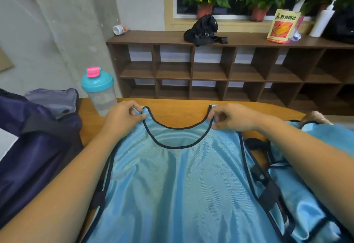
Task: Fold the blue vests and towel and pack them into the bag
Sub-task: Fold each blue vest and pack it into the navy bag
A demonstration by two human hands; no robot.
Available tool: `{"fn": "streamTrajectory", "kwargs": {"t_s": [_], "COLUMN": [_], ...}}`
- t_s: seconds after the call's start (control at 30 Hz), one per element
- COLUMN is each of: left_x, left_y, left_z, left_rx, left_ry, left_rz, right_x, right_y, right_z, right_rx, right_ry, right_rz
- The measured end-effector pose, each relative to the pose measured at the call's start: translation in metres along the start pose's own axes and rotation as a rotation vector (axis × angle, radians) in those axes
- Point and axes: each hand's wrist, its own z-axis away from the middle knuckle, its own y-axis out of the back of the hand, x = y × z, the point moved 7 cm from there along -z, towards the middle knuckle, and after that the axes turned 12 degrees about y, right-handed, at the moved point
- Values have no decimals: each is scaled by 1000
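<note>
On the wooden surface (182, 114), a blue vest (182, 185) lies spread flat, its neck hole away from the person. The left hand (122, 116) pinches one shoulder strap and the right hand (235, 118) the other, each grip closed on fabric between thumb and fingers. More vest cloth (316, 195) lies bunched just beside it, unfolded. At the left the dark bag (34, 143) appears open, with nothing blue showing inside. Folding looks barely begun and all packing remains. I cannot pick out the towel.
</note>
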Motion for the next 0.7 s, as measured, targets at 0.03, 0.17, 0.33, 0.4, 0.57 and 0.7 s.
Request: {"fn": "streamTrajectory", "kwargs": {"t_s": [0.03,0.17,0.33,0.4,0.57,0.7], "left_x": [-1,-10,-14,-11,0,2], "left_y": [0,-6,-8,-7,-3,-11], "left_z": [0,2,3,4,6,5], "left_rx": [12,13,-108,-159,-187,-181], "left_ry": [5,15,51,32,-107,-143], "left_rz": [-32,-93,-76,-82,-167,-277], "right_x": [4,9,3,0,-10,-5], "right_y": [-5,-17,-17,-18,-6,11], "right_z": [2,9,7,7,10,13], "right_rx": [40,178,214,220,317,447], "right_ry": [-9,-21,38,71,99,18], "right_rz": [-23,-68,-34,12,27,37]}}
